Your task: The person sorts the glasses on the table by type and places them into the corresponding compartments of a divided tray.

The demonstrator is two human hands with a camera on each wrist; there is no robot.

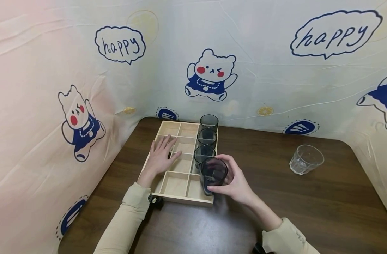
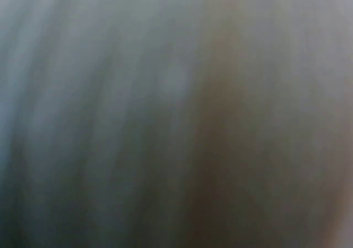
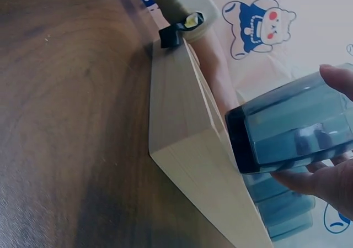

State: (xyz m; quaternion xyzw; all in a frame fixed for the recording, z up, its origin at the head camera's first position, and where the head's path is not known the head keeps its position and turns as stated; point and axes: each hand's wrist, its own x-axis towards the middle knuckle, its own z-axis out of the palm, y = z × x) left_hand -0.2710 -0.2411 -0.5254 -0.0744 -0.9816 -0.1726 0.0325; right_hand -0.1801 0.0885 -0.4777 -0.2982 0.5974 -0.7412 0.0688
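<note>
My right hand (image 1: 236, 181) grips a dark tinted glass (image 1: 213, 173) at the near right corner of a wooden compartment box (image 1: 182, 199). In the right wrist view, the base of this glass (image 3: 298, 129) is just above the box's edge, partly over a compartment. Three similar tinted glasses (image 1: 209, 121) stand in a row along the right column behind it, partly overlapping each other. Across the box's left side lies my left hand (image 1: 160, 157), fingers spread, touching its dividers. The left wrist view is too blurred to make anything out.
A clear glass (image 1: 306, 158) stands on the brown wooden table (image 1: 260, 151) to the right. The box's left and middle columns hold no glasses. A printed cloth (image 1: 260, 84) hangs behind the table and on both sides.
</note>
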